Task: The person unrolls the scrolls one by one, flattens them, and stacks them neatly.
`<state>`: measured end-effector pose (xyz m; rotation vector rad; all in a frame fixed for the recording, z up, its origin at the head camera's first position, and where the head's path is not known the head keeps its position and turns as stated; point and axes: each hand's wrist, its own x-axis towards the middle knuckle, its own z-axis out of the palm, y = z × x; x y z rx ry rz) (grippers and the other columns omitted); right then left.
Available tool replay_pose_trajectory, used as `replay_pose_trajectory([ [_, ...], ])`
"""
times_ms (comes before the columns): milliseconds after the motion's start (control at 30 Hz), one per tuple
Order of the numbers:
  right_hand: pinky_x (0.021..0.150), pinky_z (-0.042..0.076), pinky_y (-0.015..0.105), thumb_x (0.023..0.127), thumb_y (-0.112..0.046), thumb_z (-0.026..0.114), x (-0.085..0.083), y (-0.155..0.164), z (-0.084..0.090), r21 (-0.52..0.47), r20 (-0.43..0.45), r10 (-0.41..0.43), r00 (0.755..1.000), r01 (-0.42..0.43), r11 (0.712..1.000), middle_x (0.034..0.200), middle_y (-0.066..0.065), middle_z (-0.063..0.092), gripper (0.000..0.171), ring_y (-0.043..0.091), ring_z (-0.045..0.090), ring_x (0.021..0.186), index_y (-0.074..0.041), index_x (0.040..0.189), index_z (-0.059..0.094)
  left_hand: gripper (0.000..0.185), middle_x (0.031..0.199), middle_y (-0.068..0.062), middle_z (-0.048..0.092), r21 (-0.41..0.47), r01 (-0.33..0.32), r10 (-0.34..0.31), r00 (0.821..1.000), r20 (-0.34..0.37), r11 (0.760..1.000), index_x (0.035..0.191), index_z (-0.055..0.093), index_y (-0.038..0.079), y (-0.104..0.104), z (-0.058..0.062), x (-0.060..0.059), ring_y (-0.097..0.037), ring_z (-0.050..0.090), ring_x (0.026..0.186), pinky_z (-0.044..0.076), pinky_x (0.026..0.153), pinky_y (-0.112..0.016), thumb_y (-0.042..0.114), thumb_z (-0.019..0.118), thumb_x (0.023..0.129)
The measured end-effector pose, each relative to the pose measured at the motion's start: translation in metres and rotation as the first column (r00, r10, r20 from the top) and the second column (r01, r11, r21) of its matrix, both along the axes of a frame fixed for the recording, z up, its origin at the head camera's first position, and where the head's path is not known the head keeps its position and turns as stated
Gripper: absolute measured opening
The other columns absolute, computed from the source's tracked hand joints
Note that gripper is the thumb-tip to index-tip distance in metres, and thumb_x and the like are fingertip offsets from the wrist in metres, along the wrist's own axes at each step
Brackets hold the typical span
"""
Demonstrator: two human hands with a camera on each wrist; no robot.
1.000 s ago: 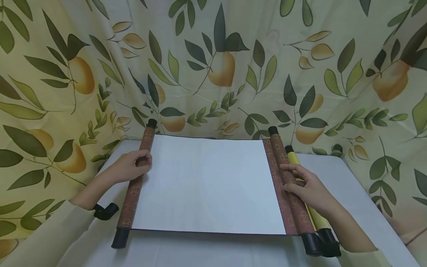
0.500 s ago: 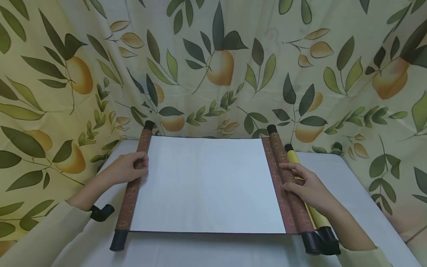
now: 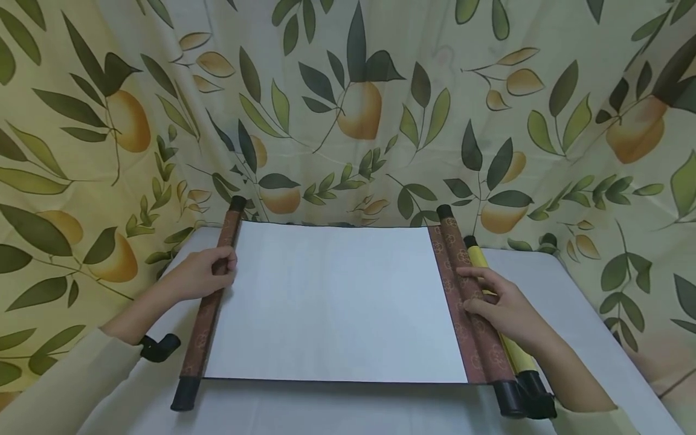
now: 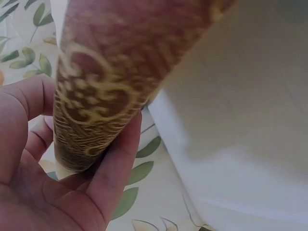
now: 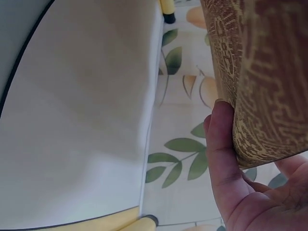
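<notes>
A scroll lies unrolled across the table, its blank white paper (image 3: 337,302) stretched between two brown patterned rollers with black end caps. My left hand (image 3: 198,275) grips the left roller (image 3: 201,338) above its middle; in the left wrist view, thumb and fingers curl round the patterned roll (image 4: 101,91). On the other side, my right hand (image 3: 502,305) holds the thicker right roller (image 3: 484,329), beside a flat brown band. The right wrist view shows the fingers wrapped on the brown roll (image 5: 269,96) from below.
A yellow roll (image 3: 516,353) with black ends lies along the right roller, partly under my right hand. The white tabletop (image 3: 544,284) extends to the right. A leaf-and-fruit patterned curtain (image 3: 326,163) hangs directly behind the table.
My left hand has moved a little to the left with the left roller, and the stretch of white paper is slightly wider. The right hand stays about where it was.
</notes>
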<state>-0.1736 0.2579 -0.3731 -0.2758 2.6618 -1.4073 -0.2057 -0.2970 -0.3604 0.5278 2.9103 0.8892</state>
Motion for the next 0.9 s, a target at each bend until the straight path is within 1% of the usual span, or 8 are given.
replay_pose_trajectory([
  [133,0.068,0.057,0.036,0.094,-0.012,0.064,-0.0001,0.0002,-0.0017,0.000,0.004,-0.001,1.000,0.001,1.000,0.139,0.025,0.041,0.061,0.031,0.064,0.096,-0.014,0.150,0.039,0.006,0.078,-0.001,0.051,-0.006,-0.004,0.004,1.000,0.001,1.000,0.093,0.058,0.011,-0.0009,0.0025,0.0020,-0.017,0.046,0.071,0.038,0.055,-0.030,0.009,0.063,0.092],
  [267,0.068,0.058,0.036,0.094,-0.012,0.063,-0.0012,0.0005,-0.0024,0.006,-0.002,0.001,1.000,-0.001,1.000,0.140,0.026,0.041,0.061,0.031,0.063,0.098,-0.014,0.150,0.039,0.002,0.081,-0.001,0.054,-0.007,-0.005,0.005,1.000,-0.002,1.000,0.092,0.060,0.014,-0.0019,0.0035,0.0018,-0.017,0.047,0.073,0.039,0.057,-0.030,0.012,0.062,0.093],
  [367,0.068,0.058,0.037,0.095,-0.012,0.063,-0.0023,0.0005,-0.0023,0.004,-0.002,0.004,1.000,-0.004,1.000,0.139,0.026,0.041,0.061,0.032,0.064,0.098,-0.014,0.151,0.039,0.004,0.080,0.000,0.055,-0.010,-0.006,0.006,1.000,0.000,1.000,0.090,0.061,0.014,-0.0029,0.0040,0.0016,-0.017,0.048,0.074,0.039,0.059,-0.031,0.013,0.061,0.094],
  [500,0.067,0.058,0.037,0.095,-0.012,0.063,-0.0028,0.0006,-0.0019,0.004,0.008,0.002,1.000,-0.002,1.000,0.137,0.026,0.042,0.061,0.031,0.064,0.096,-0.014,0.151,0.039,0.003,0.077,0.000,0.054,-0.029,-0.009,0.009,1.000,0.002,1.000,0.089,0.061,0.011,-0.0046,0.0031,0.0009,-0.017,0.048,0.072,0.039,0.059,-0.030,0.012,0.062,0.091],
  [733,0.067,0.059,0.038,0.095,-0.013,0.063,-0.0026,0.0008,-0.0019,0.000,0.016,-0.004,1.000,0.004,1.000,0.139,0.026,0.041,0.062,0.032,0.064,0.098,-0.014,0.151,0.038,0.019,0.078,0.000,0.052,-0.053,-0.003,0.001,1.000,-0.020,0.999,0.089,0.056,0.012,-0.0079,-0.0013,-0.0036,-0.017,0.047,0.072,0.038,0.059,-0.030,0.005,0.073,0.082],
  [900,0.069,0.058,0.037,0.095,-0.013,0.063,-0.0013,0.0026,-0.0028,0.009,0.006,0.000,1.000,0.000,1.000,0.140,0.025,0.041,0.060,0.032,0.063,0.098,-0.013,0.150,0.039,0.017,0.075,-0.001,0.049,-0.056,-0.012,0.011,1.000,-0.021,0.998,0.090,0.055,0.013,-0.0098,-0.0007,-0.0045,-0.018,0.045,0.068,0.036,0.057,-0.031,0.003,0.067,0.083],
])
